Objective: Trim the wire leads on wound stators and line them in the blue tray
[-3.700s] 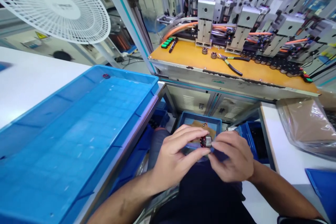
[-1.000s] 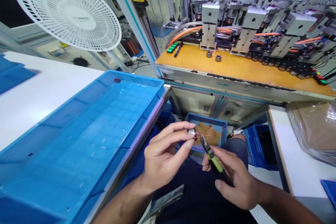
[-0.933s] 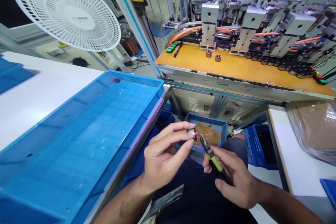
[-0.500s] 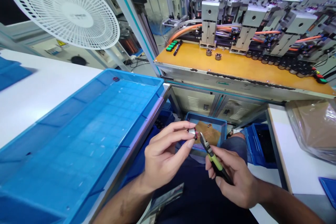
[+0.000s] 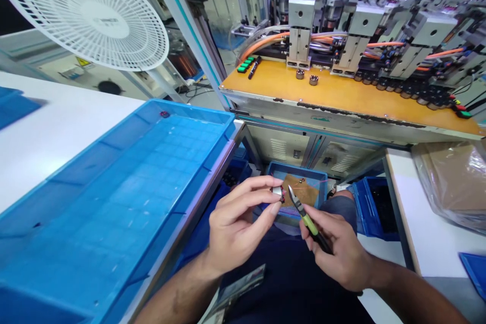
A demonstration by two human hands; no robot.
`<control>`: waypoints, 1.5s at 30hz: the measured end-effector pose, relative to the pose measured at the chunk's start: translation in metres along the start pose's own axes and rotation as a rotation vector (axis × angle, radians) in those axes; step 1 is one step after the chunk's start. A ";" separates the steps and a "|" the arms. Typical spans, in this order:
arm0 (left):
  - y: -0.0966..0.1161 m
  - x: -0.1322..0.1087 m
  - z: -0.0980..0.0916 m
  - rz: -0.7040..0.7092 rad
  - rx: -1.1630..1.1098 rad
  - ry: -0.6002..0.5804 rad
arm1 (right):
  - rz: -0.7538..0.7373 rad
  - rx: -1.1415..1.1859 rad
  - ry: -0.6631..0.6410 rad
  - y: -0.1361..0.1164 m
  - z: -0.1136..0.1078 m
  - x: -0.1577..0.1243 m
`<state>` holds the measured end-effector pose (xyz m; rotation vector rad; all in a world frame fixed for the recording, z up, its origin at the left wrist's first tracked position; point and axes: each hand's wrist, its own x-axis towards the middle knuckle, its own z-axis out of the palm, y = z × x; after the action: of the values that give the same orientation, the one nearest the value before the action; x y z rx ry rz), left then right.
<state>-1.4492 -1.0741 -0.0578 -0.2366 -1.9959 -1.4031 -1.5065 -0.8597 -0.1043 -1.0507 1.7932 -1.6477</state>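
My left hand (image 5: 243, 220) pinches a small round metal part with dark and reddish ends (image 5: 277, 192) between thumb and fingertips; it looks like a little motor stator, though the fingers cover much of it. In my right hand (image 5: 339, 248) is a pair of cutting pliers (image 5: 308, 220) with green and black handles. The pliers' jaws point up and left, a short gap from the part. Below both hands, a blue bin (image 5: 272, 168) holds a piece of brown cardboard (image 5: 304, 193) with a few tiny bits on it.
A large blue tray (image 5: 125, 177) with one small dark red part (image 5: 164, 114) lies on the white table to the left. A white fan (image 5: 102, 17) stands behind it. Ahead, a machine bench (image 5: 266, 81) carries metal fixtures and several round parts. Plastic-wrapped cardboard (image 5: 451, 177) sits at right.
The pliers have shifted slightly up and left, with their jaws and handles at a slightly different angle. My left hand keeps its pinch on the part. The whole view has drifted slightly.
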 end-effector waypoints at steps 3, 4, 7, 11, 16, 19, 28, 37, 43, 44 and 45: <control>-0.004 0.001 -0.002 0.080 0.020 -0.022 | 0.040 0.012 0.012 -0.005 -0.004 0.000; -0.005 0.001 -0.003 0.105 0.003 -0.024 | 0.056 0.012 0.024 -0.009 -0.006 0.000; -0.008 0.001 -0.003 0.106 -0.139 -0.018 | 0.057 0.033 0.035 -0.025 -0.012 -0.003; -0.011 -0.001 0.000 0.091 -0.234 0.003 | -0.018 0.061 -0.050 -0.046 -0.018 -0.004; -0.014 -0.007 0.002 0.091 -0.221 0.051 | -0.053 0.080 -0.107 -0.051 -0.018 -0.003; -0.012 -0.009 0.003 0.080 -0.236 0.054 | -0.057 0.103 -0.125 -0.050 -0.016 -0.002; -0.008 -0.011 -0.001 0.069 -0.204 0.052 | -0.061 0.165 -0.140 -0.052 -0.011 -0.001; -0.006 -0.013 -0.001 0.062 -0.186 0.056 | -0.037 0.192 -0.137 -0.056 -0.009 0.002; -0.004 -0.014 -0.003 0.055 -0.204 0.060 | -0.010 0.191 -0.135 -0.053 -0.007 0.000; -0.004 -0.014 -0.003 0.054 -0.206 0.058 | -0.002 0.179 -0.136 -0.052 -0.008 0.000; -0.004 -0.014 -0.003 0.054 -0.206 0.059 | 0.013 0.161 -0.138 -0.050 -0.008 -0.001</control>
<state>-1.4391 -1.0755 -0.0691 -0.3342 -1.7853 -1.5637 -1.5018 -0.8526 -0.0544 -1.0505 1.5490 -1.6394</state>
